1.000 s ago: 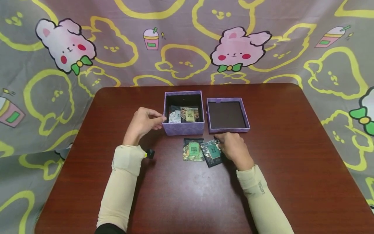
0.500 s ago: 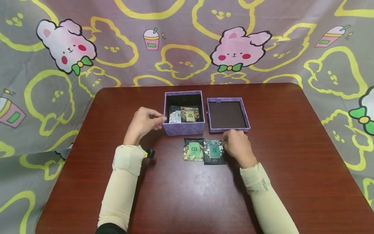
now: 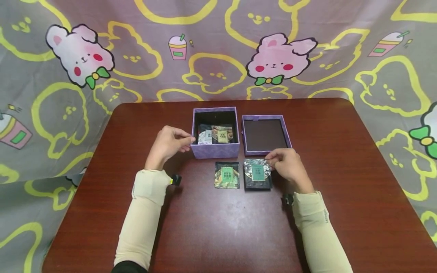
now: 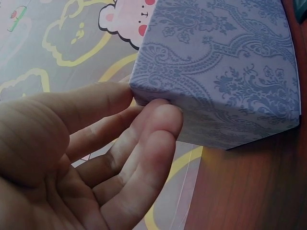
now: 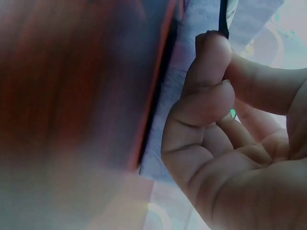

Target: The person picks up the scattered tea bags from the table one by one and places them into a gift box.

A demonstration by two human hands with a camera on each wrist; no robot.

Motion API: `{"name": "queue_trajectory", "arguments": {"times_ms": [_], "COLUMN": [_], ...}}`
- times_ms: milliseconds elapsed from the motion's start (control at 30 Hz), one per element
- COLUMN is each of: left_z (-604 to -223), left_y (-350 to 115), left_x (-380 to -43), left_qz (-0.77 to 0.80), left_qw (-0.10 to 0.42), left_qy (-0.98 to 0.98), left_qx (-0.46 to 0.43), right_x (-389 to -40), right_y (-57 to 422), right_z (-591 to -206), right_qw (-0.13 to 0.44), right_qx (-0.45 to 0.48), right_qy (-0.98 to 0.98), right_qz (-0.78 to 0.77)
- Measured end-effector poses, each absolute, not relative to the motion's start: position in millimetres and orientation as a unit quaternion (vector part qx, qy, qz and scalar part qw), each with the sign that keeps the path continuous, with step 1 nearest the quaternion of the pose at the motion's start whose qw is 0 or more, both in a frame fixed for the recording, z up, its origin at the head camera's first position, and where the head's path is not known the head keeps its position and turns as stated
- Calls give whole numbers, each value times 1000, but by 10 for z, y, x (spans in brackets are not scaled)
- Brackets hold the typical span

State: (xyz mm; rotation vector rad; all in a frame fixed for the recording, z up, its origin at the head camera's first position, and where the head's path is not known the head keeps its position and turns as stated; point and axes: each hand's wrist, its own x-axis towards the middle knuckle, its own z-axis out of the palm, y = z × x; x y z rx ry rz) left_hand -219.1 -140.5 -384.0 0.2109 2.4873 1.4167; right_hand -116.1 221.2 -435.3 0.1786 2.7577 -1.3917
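Observation:
At the front left corner of a purple patterned box, my left hand pinches the wall. The left wrist view shows its thumb and fingertips at the corner of the box. Inside the box lie a white-and-dark sachet and a brown sachet. My right hand pinches the upper right corner of a dark sachet with a teal label, which is slightly raised off the table. Only this sachet's dark edge shows in the right wrist view. To its left, a green-labelled sachet lies flat.
The box lid lies inside up, right of the box and just behind my right hand. Everything rests on a reddish-brown wooden table. A patterned cloth hangs behind and at both sides.
My right hand has straightened the tilted dark sachet, then drawn it to the right and raised it, opening a gap to the green-labelled sachet. The left hand has stayed at the box.

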Motion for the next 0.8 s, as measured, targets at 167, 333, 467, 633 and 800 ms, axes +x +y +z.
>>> {"name": "queue_trajectory", "arguments": {"times_ms": [167,333,467,633,800], "left_z": [-3842,-3840,-3834,-3827,-3833], "left_y": [-1409,-1406,-1403,-1402,-1392], "left_x": [-2186,-2193,-2196,-2184,-2182], "left_qz": [487,487,484,477,477], "left_qw": [135,130,131,133,129], "left_qy": [860,861,862,866,866], "left_qx": [71,75,75,72,74], "right_x": [-1178,-1223,-1273,-1397,-1572], "right_y": [2277,2320,2327,2335,2342], "right_z": [-4189,-3984,-3839,-3651,-3462], "right_qw": [23,10,12,-2,-27], "right_qx": [66,77,80,72,65], "right_qy": [871,854,847,855,848], "right_qz": [-486,-514,-525,-513,-526]}}
